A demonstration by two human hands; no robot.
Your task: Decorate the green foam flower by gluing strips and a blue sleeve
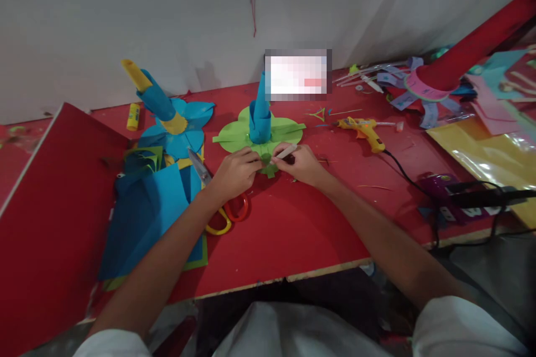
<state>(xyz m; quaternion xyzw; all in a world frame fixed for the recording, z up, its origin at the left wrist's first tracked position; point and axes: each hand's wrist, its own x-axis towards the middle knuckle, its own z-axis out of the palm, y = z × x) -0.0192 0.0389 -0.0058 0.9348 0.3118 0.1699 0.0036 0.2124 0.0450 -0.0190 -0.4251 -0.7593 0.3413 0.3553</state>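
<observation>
A green paper flower [234,133] lies on the red table, with a blue paper tube [260,125] standing upright at its centre. My left hand [238,174] has its fingers pinched at the left edge of the flower's front petal. Opposite it, my right hand [305,165] grips a short pale stick [286,152], held slanting, its fingertips near the same petal. What kind of stick it is I cannot make out. Scissors [200,165] with yellow and red handles lie partly under my left wrist. A blue paper flower [172,128] with a blue and yellow tube stands to the left.
A yellow glue gun [362,130] with a black cord lies at right. Blue paper sheets [146,212] and a glue stick [133,117] are at left, near a raised red board [54,223]. A red cone [473,53] and yellow sheet [481,148] lie far right.
</observation>
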